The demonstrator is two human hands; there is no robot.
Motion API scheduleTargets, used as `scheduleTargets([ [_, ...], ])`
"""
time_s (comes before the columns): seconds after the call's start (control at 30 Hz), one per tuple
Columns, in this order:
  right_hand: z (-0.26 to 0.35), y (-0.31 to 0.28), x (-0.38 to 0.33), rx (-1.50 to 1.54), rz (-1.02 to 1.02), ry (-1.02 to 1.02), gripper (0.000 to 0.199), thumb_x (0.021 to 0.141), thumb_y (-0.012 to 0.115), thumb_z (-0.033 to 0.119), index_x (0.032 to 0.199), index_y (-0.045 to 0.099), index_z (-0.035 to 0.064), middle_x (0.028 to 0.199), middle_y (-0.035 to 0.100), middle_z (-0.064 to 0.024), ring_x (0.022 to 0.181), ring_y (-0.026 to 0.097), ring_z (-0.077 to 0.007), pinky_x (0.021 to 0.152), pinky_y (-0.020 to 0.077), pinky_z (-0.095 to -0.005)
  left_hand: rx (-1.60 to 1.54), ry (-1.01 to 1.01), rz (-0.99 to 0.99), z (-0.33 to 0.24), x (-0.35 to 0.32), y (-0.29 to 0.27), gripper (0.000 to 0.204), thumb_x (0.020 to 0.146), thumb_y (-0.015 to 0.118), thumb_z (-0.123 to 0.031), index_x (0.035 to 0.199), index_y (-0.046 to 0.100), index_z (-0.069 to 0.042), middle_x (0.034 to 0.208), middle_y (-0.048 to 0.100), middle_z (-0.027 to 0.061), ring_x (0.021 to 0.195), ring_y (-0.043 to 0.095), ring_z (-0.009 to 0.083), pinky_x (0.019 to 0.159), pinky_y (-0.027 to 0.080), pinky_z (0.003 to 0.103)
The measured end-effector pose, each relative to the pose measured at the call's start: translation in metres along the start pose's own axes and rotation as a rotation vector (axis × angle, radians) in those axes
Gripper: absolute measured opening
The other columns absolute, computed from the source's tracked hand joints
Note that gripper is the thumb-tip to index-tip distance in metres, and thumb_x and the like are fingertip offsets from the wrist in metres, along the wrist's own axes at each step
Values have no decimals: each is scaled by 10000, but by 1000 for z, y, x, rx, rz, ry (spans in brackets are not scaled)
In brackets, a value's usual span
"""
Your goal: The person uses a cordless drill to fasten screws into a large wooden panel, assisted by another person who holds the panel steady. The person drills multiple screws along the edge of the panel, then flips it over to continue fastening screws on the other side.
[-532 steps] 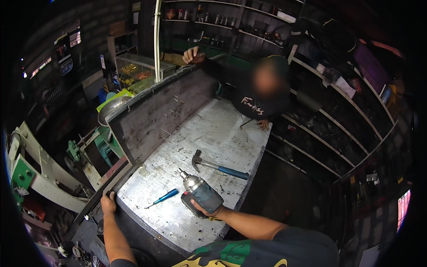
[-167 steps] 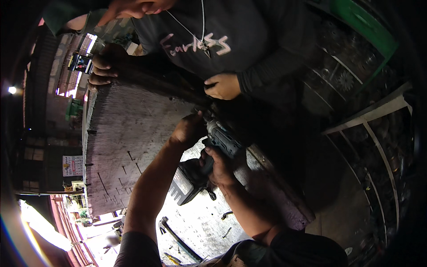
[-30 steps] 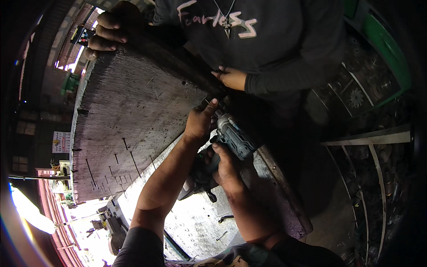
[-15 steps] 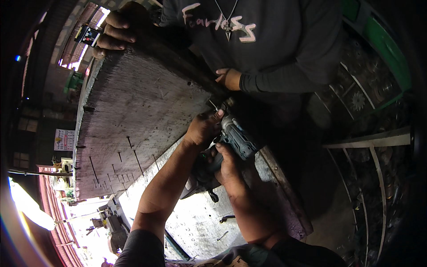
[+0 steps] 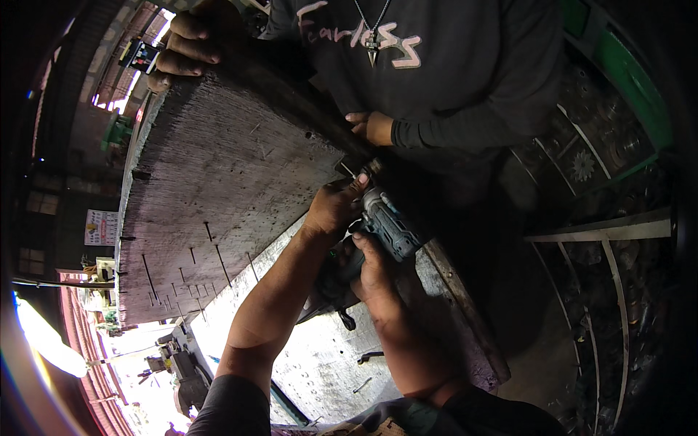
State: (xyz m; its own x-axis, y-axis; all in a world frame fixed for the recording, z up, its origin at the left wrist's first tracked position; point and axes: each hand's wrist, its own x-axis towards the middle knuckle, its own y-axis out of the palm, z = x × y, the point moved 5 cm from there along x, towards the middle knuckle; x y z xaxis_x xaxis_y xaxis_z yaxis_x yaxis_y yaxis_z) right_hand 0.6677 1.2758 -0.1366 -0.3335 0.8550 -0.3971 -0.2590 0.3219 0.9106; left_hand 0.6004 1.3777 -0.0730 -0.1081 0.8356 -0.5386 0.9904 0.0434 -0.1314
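My right hand is wrapped round the handle of a blue-grey cordless drill, its nose aimed away from me. At the front of the drill my left hand is closed, thumb up beside the chuck; a thin pale rod shows just past the fingers, and what they pinch is hidden. Both hands work at the lower corner of a worn wooden board that stands tilted, near a dark wooden bar along its edge. Several long nails stick out of the board's face.
Across from me a person in a dark shirt steadies the board, one hand on its top corner, the other hand by the bar. Below lies a brightly lit pale surface with a wooden rail. Shelves with metal parts stand right.
The board and the far hand on its corner have shifted very slightly left in view. My hands and the drill stay almost in the same place.
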Motion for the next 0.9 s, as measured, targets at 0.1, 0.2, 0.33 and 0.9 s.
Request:
scheduleTargets([
  [0.1, 2, 2, 0, 2, 19, 3, 167, 1005, 668, 255, 994, 630, 92, 836, 602, -34, 717, 601, -171, 690, 496, -323, 3, 11, -6, -1, -1, 1, 480, 1010, 748, -457, 1044, 702, 20, 793, 610, 7, 697, 541, 103, 642, 447, 283],
  [0.2, 2, 0, 0, 6, 5, 21, 166, 1001, 668, 253, 985, 627, 93, 835, 601, -34, 724, 602, -173, 703, 494, -324, 20, 21, 3, -1, 0, 2, 472, 1009, 750, -456, 1015, 697, 13, 777, 595, 0, 690, 532, 102, 632, 433, 284],
  [0.33, 1, -1, 0, 0, 18, 42, 167, 1000, 666, 254, 978, 627, 93, 828, 601, -35, 724, 602, -174, 707, 492, -323, -41, -4, -14, 0, -1, 1, 459, 1009, 751, -448, 976, 687, 5, 758, 578, -10, 664, 507, 102, 610, 410, 287],
  [0.9, 0, 3, -1, -20, 32, 46, 174, 989, 670, 269, 1031, 646, 102, 848, 612, -33, 756, 605, -186, 721, 504, -338, -86, 12, -19, -3, -2, 2, 460, 997, 777, -417, 1059, 723, 35, 840, 676, 33, 689, 571, 116, 628, 470, 290],
])
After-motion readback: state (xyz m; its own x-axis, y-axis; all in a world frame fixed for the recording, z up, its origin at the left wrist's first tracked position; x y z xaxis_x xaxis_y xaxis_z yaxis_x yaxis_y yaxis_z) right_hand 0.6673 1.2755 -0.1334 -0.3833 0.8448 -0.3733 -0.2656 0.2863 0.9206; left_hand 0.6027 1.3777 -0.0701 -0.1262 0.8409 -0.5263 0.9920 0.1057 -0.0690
